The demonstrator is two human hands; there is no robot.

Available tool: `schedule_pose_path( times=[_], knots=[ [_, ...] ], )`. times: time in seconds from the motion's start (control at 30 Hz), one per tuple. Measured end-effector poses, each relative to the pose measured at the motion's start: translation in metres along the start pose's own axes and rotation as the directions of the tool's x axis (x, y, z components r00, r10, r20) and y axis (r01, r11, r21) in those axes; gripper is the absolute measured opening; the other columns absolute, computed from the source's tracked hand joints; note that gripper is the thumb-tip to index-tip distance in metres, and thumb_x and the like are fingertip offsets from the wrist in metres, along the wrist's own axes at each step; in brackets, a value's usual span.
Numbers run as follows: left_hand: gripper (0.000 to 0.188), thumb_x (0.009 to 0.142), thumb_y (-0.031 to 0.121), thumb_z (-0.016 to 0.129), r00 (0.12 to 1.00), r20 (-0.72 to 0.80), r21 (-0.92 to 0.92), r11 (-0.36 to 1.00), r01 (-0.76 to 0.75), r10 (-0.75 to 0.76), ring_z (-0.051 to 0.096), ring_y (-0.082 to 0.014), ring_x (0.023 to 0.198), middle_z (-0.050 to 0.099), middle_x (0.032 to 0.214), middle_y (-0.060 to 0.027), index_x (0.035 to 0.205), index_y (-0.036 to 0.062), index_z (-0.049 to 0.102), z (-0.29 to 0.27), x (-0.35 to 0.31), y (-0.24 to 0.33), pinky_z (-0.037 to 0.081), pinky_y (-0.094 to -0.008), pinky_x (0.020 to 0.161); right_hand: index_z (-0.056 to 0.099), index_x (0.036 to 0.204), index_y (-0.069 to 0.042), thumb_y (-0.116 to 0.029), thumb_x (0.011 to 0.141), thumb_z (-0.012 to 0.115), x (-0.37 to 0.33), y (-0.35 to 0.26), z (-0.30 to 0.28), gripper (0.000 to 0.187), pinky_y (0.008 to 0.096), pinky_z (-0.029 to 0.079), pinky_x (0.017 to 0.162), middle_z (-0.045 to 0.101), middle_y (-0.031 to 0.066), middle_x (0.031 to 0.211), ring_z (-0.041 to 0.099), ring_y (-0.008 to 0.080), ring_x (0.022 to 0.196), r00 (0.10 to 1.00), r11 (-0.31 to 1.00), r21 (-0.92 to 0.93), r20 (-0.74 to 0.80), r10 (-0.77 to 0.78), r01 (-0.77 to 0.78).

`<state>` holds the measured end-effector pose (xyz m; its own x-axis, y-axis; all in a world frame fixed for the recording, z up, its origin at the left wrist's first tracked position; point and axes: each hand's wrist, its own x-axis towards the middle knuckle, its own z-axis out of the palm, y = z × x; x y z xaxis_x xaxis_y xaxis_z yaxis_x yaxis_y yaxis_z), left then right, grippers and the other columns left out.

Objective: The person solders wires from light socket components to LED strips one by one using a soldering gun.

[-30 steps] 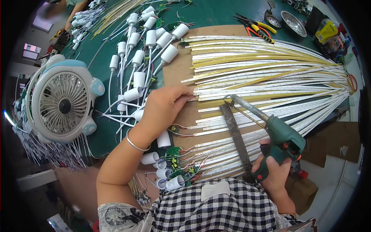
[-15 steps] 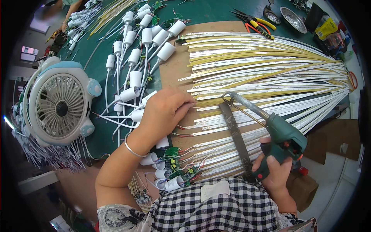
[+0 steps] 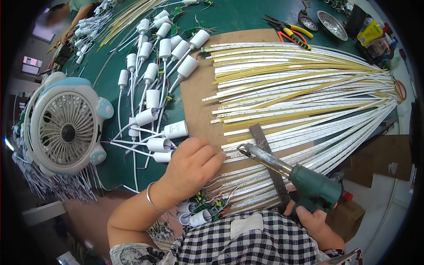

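Observation:
My left hand [image 3: 196, 165] is closed in a pinch at the left ends of the LED strips [image 3: 251, 95]; what its fingers hold is hidden. In my right hand [image 3: 312, 221] is a green soldering gun [image 3: 314, 187], its metal tip just right of my left fingertips, over a strip end. Under the gun's nozzle a dark flat bar [image 3: 269, 154] lies across the strips. Below my left wrist, small green circuit boards [image 3: 211, 204] with thin wires sit by the nearest strip ends, next to white plastic caps [image 3: 201, 217].
White cylindrical caps on cables [image 3: 150, 70] lie left of the brown board [image 3: 194, 101]. A white and blue fan [image 3: 68, 131] stands at the left. Pliers [image 3: 289, 33] and a metal dish [image 3: 332, 25] are at the back. Another person's arm [image 3: 75, 22] shows far left.
My left hand has moved nearer to me along the strip ends. The soldering gun has come nearer and to the left, its tip now at a closer strip. The view has shifted slightly.

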<state>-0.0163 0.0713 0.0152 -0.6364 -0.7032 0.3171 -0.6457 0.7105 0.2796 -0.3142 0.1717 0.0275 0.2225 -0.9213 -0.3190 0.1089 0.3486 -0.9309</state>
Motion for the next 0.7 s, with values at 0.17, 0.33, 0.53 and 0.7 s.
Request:
schedule_pose_path(
  times=[0.17,0.33,0.53,0.7],
  knots=[
    [0.024,0.065,0.010,0.062,0.998,-0.014,0.030,0.998,-0.062,0.063,0.056,-0.0215,0.075,0.059,0.079,-0.0044,0.088,0.0044,0.065,-0.004,0.004,0.014,0.047,-0.0316,0.065,0.033,0.134,0.006,-0.014,0.084,0.057,-0.005,-0.004,-0.004,0.058,0.0334,0.052,0.066,0.053,0.0184,0.120,0.062,0.0234,0.071,0.998,0.995,-0.082,0.023,0.054,-0.052],
    [0.018,0.065,0.010,0.061,0.998,0.056,0.017,1.000,0.001,-0.002,0.051,-0.0183,0.067,0.051,0.072,-0.0036,0.082,0.0061,0.060,0.003,0.000,0.007,0.045,-0.0288,0.057,0.034,0.133,0.005,-0.014,0.085,0.057,-0.004,-0.004,-0.001,0.057,0.0327,0.052,0.067,0.052,0.0185,0.121,0.062,0.0231,0.072,0.997,0.996,-0.073,0.041,0.057,-0.054],
    [0.018,0.065,0.009,0.060,1.000,-0.002,0.041,0.999,-0.023,0.023,0.050,-0.0178,0.067,0.049,0.072,-0.0033,0.082,0.0063,0.059,0.008,-0.003,0.007,0.044,-0.0281,0.054,0.034,0.134,0.004,-0.015,0.086,0.057,-0.004,-0.004,-0.003,0.057,0.0328,0.051,0.069,0.052,0.0183,0.122,0.062,0.0224,0.073,0.997,0.994,-0.104,0.070,0.033,-0.025],
    [0.019,0.065,0.008,0.061,1.000,0.014,0.073,0.997,-0.022,0.021,0.050,-0.0178,0.066,0.048,0.071,-0.0031,0.084,0.0046,0.060,0.005,-0.004,0.007,0.043,-0.0273,0.051,0.034,0.134,0.005,-0.013,0.086,0.056,-0.004,0.001,-0.008,0.056,0.0319,0.050,0.071,0.052,0.0176,0.122,0.062,0.0217,0.074,0.984,0.966,-0.247,0.174,-0.032,0.075]
  ],
)
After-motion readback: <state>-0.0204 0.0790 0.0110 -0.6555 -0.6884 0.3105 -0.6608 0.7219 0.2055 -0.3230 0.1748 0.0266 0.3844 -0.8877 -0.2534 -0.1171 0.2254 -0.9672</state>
